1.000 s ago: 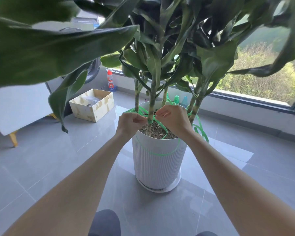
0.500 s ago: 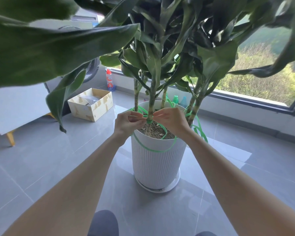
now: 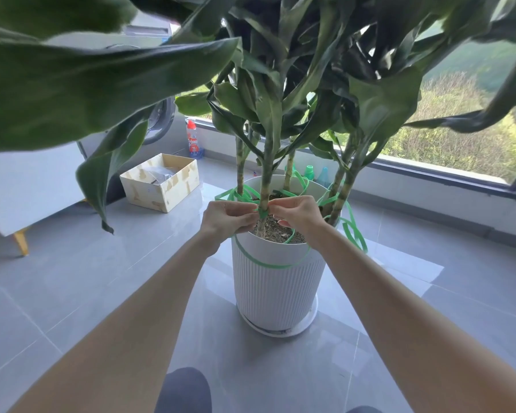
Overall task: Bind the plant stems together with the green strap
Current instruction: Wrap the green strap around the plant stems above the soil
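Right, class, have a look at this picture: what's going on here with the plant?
A person is tying up a potted plant. The left hand and right hand each pinch the green strap at the front stem, just above the soil. The rest of the strap loops loosely among the other stems and droops over the rim of the white pot. The stems are not yet drawn together.
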Demonstrator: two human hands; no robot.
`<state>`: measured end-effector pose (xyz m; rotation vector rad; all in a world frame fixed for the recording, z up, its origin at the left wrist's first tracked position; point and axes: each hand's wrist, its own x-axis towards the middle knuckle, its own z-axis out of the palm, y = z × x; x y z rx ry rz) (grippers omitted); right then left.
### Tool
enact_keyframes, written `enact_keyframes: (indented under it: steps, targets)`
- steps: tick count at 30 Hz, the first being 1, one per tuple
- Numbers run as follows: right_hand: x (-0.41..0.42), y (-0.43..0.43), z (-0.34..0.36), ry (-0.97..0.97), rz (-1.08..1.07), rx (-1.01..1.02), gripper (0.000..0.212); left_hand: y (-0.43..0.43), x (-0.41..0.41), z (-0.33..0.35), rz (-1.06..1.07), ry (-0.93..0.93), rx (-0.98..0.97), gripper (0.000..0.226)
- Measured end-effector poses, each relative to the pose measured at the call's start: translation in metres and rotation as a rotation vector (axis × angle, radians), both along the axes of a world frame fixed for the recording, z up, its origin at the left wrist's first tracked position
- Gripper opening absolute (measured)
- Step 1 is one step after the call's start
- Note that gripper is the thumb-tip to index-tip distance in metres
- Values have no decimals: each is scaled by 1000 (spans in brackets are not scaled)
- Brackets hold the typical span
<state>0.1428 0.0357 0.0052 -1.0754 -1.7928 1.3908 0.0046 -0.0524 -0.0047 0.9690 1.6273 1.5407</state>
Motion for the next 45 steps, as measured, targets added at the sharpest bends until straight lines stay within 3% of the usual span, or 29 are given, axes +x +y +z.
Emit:
enact_keyframes:
  steps: [6, 10, 12, 17, 21, 31, 45]
  targets:
    - [1, 2, 5, -8, 45, -31, 28, 2, 4, 4, -24, -14, -44, 29]
    - [7, 2, 5, -29, 55, 9, 18, 3, 4, 4, -3, -30, -50, 28]
    - [11, 2, 4, -63, 26, 125, 8, 3, 4, 3, 6, -31, -47, 28]
    - [12, -9, 6, -213, -10, 522, 8, 5, 3, -1, 38, 0, -9, 27]
    - [10, -18, 3, -250, -95, 632, 8, 6, 2, -4, 46, -17, 15, 26]
    - [2, -27, -4, -135, -149, 590, 7, 7, 0, -7, 44, -46, 20, 25]
    - [-11, -31, -14, -247, -191, 642, 11, 3, -1, -5, 38, 7, 13, 22]
